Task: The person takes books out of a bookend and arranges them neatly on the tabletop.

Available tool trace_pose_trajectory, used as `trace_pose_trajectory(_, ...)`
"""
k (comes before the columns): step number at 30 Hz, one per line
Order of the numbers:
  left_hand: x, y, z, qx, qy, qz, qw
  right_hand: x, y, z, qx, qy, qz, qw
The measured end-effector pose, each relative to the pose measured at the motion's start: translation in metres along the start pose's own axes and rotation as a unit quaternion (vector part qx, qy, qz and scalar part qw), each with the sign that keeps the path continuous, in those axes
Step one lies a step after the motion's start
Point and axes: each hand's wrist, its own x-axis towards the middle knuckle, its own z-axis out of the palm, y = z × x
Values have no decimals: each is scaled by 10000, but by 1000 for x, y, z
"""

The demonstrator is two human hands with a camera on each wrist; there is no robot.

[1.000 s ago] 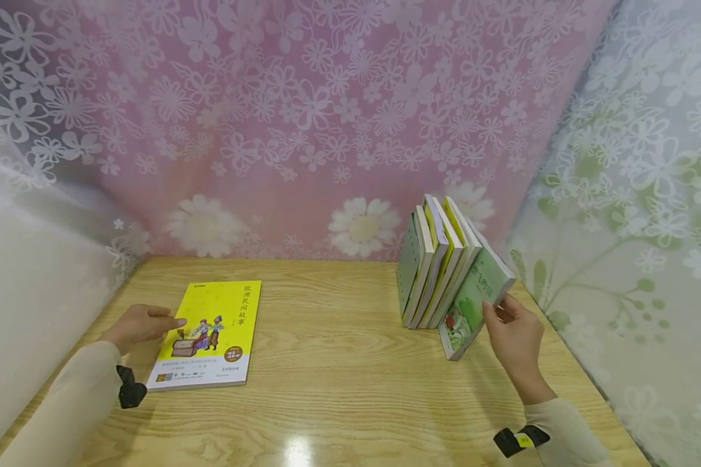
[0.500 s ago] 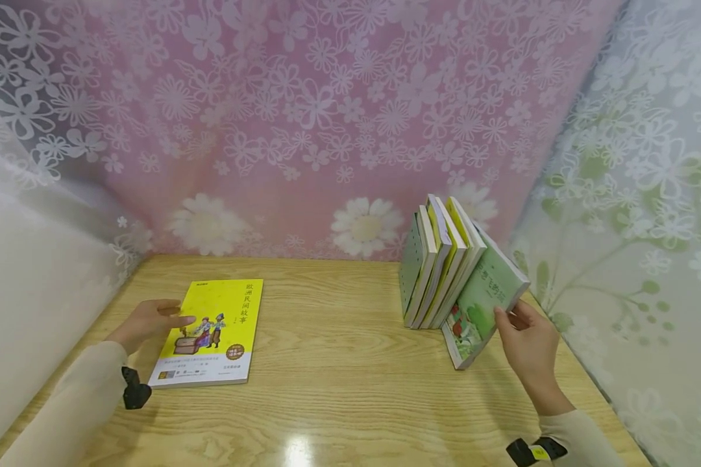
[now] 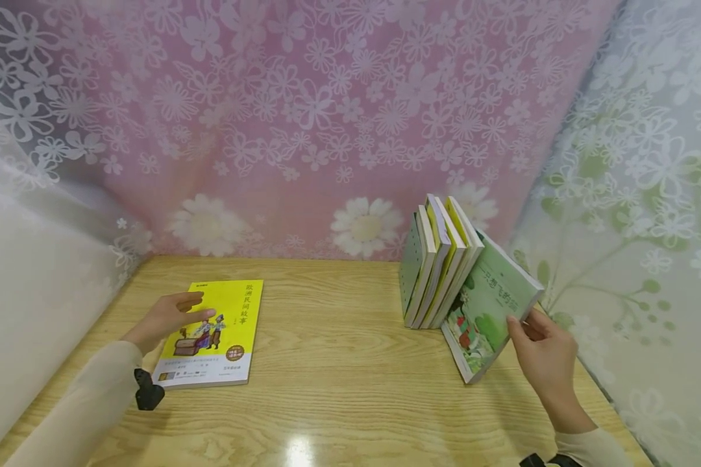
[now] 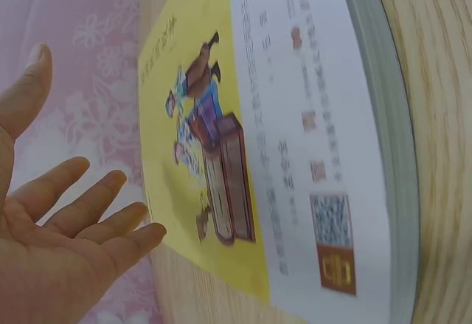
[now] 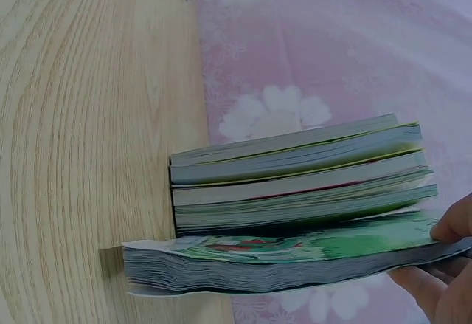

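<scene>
Green book (image 3: 493,295), tilted beside the standing row of books (image 3: 441,269), held in a narrow grip by the right hand (image 3: 548,363); left hand (image 3: 166,318) spread wide near the yellow book (image 3: 233,301); positioning the green one seems the step; next calls for a steady pinch.

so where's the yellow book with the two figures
In the head view, the yellow book lies flat on the left of the table, close by the left hand, apart from the upright books at right.
</scene>
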Motion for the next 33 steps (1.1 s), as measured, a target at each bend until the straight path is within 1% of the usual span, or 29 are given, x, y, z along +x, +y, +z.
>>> trace_pose_trajectory(6,3,11,11,-173,-63,263,9995,-3,-5,-10,-53,40,69,10000)
trace_pose_trajectory(14,7,26,31,-360,-104,632,9973,-9,-9,-23,213,110,305,9992)
trace_pose_trajectory(20,8,40,49,-515,-189,762,9956,-15,-13,-31,118,156,556,9983)
trace_pose_trajectory(25,15,47,64,-658,-310,833,9939,-20,-19,-36,151,237,457,9986)
trace_pose_trajectory(27,17,49,70,-758,-378,845,9928,-23,-21,-38,158,220,459,9986)
trace_pose_trajectory(29,18,51,75,-845,-423,863,9918,-25,-23,-39,126,166,544,9983)
trace_pose_trajectory(31,19,54,80,-1036,-517,931,9889,-27,-25,-40,87,58,683,9976)
trace_pose_trajectory(33,19,58,85,-1194,-590,1002,9860,-29,-27,-40,98,-73,730,9973)
